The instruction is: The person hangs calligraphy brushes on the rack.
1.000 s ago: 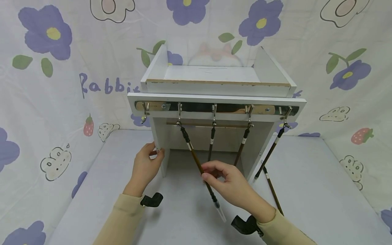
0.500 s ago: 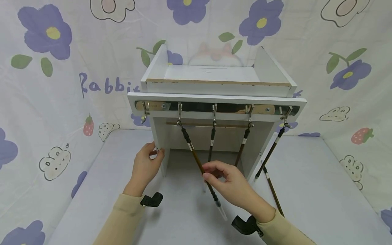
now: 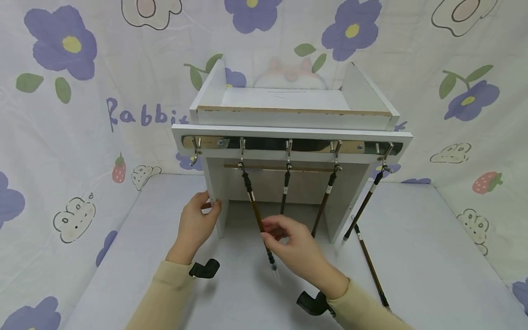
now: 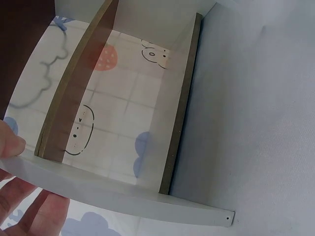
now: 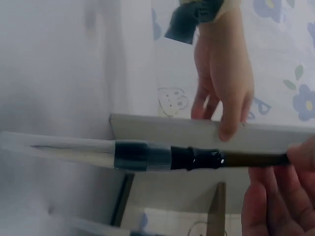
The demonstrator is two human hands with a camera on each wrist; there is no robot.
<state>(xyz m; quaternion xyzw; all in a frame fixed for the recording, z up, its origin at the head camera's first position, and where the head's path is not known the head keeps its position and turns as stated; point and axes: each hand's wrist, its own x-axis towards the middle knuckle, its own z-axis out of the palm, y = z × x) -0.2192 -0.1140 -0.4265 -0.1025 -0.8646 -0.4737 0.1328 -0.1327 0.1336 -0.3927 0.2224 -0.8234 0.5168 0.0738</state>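
My right hand [image 3: 297, 245] pinches the brown handle of a calligraphy brush [image 3: 255, 213] between thumb and fingers. The brush hangs by its loop from the second hook [image 3: 241, 153] from the left, its lower end tilted to the right. In the right wrist view, a clear cap [image 5: 59, 150] covers its pale bristles. My left hand [image 3: 197, 224] grips the front edge of the white shelf's left side panel [image 4: 123, 201], thumb on one face and fingers on the other. More brushes hang from the hooks to the right, among them a brush [image 3: 363, 208] on the end hook.
A metal hook strip [image 3: 309, 145] runs across the front of the white shelf [image 3: 293, 120], with another hook [image 3: 194, 151] at its left end. One more brush [image 3: 371, 266] lies on the white tabletop [image 3: 437, 256] to the right. Behind hangs a flower-printed cloth [image 3: 136, 73].
My right hand has moved left, carrying the brush's lower part with it, so the brush hangs closer to vertical. My left hand stays where it was on the panel.
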